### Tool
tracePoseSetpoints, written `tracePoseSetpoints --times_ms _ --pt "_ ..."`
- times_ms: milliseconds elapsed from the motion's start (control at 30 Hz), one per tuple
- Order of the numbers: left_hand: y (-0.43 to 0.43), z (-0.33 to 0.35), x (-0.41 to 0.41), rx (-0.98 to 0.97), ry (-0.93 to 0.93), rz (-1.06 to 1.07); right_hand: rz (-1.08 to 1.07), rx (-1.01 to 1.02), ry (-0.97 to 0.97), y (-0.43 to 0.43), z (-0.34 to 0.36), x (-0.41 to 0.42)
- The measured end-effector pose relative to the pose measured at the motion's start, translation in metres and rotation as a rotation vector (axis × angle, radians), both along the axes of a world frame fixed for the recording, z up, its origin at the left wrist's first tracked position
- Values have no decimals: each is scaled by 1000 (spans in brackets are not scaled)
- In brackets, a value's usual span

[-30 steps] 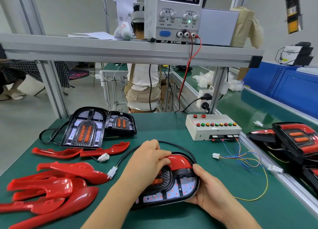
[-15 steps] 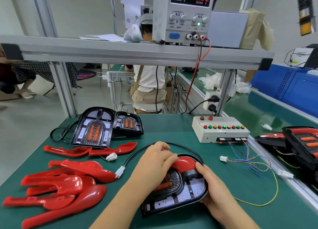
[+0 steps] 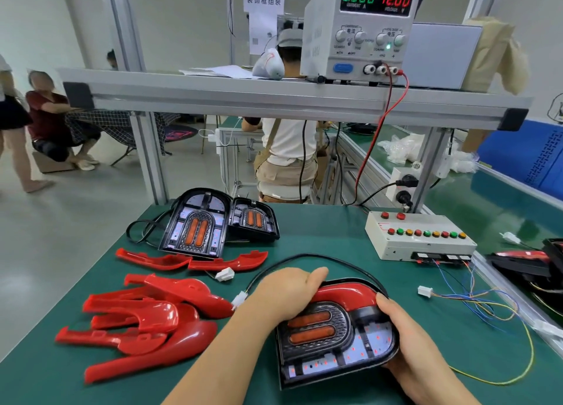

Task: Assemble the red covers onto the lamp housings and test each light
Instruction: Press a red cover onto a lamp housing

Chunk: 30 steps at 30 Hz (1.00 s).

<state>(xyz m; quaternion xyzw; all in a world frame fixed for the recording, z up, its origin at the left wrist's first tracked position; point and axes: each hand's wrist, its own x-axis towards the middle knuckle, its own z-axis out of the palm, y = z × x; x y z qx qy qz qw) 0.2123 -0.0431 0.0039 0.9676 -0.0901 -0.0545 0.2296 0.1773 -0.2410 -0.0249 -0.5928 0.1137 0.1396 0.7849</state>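
We curl our left hand over the red cover, fingers together, our right hand clasps the lamp housing, thumb on top

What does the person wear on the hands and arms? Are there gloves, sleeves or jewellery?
Nothing worn is visible. The left hand and the right hand are bare, without gloves or visible rings. Both forearms are bare down to the frame edge: no sleeve, watch or wristband shows.

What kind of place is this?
Most likely a factory assembly station for vehicle lamps: a bench power supply, a button test box, and piled red covers beside a lamp housing.
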Motion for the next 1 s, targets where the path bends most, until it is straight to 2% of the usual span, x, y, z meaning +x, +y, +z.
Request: tracePoseSetpoints --times_ms 200,300,400,700,800,933,1000 --pt "0 -5 -3 -41 -72 17 -8 -16 14 1 1 -1" --pt "3 -3 -2 -154 17 129 -13 -26 11 2 2 -3" --pt "1 -1 0 -181 57 188 -10 -31 10 2 2 -3" --pt "-8 -4 1 -6 3 301 -17 -1 9 -1 -3 0" --pt "-10 -5 -1 63 -33 271 -14 0 3 -2 -3 0" --pt "-8 -6 1 -19 -58 290 -21 -15 2 -2 -3 0" --pt "-9 -8 1 12 -81 279 -25 -16 8 -2 -3 0"
